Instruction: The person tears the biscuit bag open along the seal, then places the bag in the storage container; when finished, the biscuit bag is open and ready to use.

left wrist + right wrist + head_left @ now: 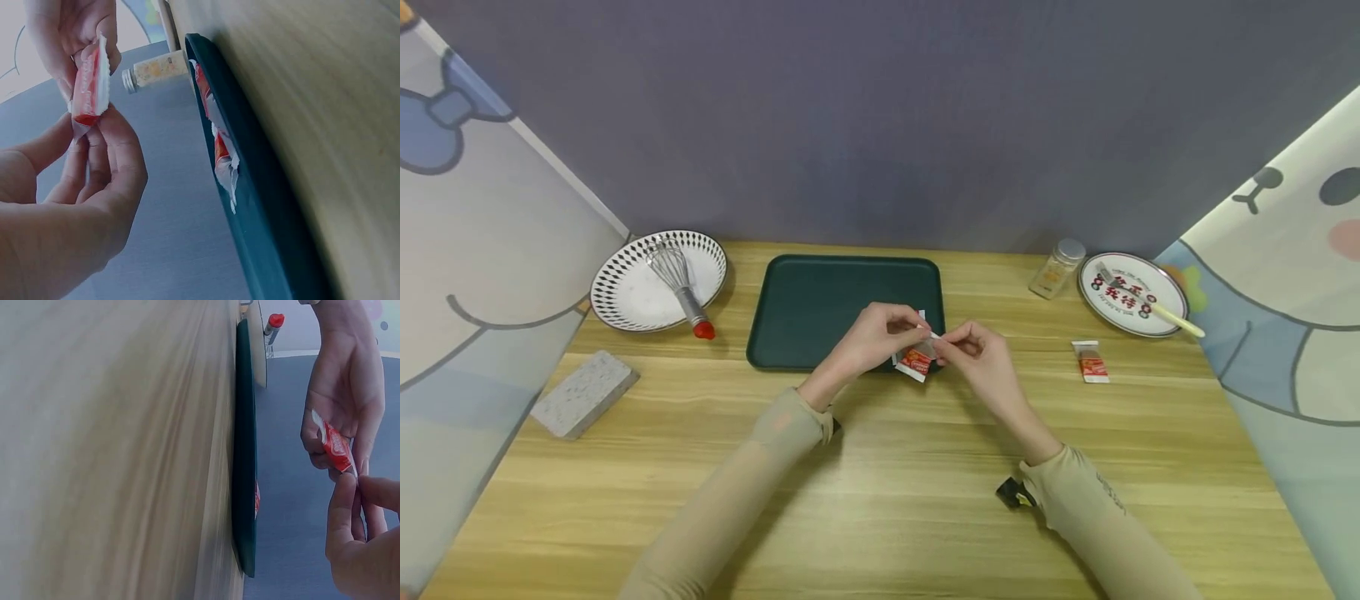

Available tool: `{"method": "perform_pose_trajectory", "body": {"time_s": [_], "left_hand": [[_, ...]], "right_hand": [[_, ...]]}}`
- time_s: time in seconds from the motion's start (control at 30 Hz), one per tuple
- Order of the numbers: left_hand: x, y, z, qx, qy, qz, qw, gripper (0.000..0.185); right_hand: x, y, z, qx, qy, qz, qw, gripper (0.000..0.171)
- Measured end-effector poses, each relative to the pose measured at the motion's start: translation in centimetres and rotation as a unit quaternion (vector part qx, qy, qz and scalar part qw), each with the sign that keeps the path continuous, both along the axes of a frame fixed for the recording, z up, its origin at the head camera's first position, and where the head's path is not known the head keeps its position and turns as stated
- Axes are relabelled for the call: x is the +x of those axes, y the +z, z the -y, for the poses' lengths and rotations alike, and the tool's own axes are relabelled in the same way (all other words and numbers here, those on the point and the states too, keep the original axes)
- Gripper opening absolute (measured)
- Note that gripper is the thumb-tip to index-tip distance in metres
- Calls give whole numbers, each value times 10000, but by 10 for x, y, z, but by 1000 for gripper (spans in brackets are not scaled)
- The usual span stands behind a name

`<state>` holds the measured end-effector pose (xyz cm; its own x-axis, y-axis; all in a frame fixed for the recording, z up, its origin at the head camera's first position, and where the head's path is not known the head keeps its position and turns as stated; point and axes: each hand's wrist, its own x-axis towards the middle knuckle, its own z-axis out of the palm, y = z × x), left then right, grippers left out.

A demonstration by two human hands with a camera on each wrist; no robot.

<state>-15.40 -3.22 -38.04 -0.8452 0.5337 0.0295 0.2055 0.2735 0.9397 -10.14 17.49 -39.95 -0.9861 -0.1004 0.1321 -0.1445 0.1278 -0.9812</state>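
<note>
Both hands hold a small red-and-white sachet (914,363) above the tray's near right corner. The left hand (878,335) pinches one end of it between thumb and fingertips. At the opposite end, the right hand (983,365) pinches the edge, its fingertips close to the left ones. In the right wrist view, the sachet (337,450) is tilted between the two hands. Beneath them lies the dark green tray (820,317). Red-and-white sachets (219,137) lie inside its rim in the left wrist view, mostly hidden by the hands from above.
Another sachet (1091,362) lies on the table to the right. Behind it are a seasoning jar (1057,268) and a plate (1105,310) bearing a fork (1157,308). At left, a whisk (681,283) rests on a patterned plate (617,287), near a grey block (583,396).
</note>
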Motion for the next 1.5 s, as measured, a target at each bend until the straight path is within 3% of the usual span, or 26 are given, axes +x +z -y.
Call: {"method": "perform_pose_trajectory", "body": {"time_s": [0.17, 0.43, 0.83, 1.07, 1.17, 1.33, 1.4, 1.5], "left_hand": [[-3, -1, 2, 282, -46, 121, 9995, 13], [-12, 6, 3, 211, -567, 96, 9981, 15], [-15, 6, 2, 321, -481, 153, 9982, 13], [-12, 9, 3, 685, -578, 644, 9939, 12], [-10, 9, 0, 847, -393, 853, 9920, 12], [-4, 6, -8, 1233, 318, 1349, 9826, 14], [0, 5, -10, 1211, 652, 1276, 9823, 13], [4, 5, -13, 1006, 1025, 884, 9857, 13]], "right_hand": [[-2, 0, 0, 41, 17, -22, 10000, 8], [-3, 0, 1, -14, -123, -182, 9998, 12], [-6, 5, 8, 176, -450, -532, 9974, 12], [-7, 3, 12, 375, -166, -932, 9948, 3], [-7, 3, 16, 693, -200, -1458, 9867, 9], [-10, 8, 26, 1510, -469, -2520, 9547, 14], [-12, 8, 30, 1639, -514, -2710, 9471, 15], [-12, 7, 34, 1694, -492, -2851, 9421, 16]]}}
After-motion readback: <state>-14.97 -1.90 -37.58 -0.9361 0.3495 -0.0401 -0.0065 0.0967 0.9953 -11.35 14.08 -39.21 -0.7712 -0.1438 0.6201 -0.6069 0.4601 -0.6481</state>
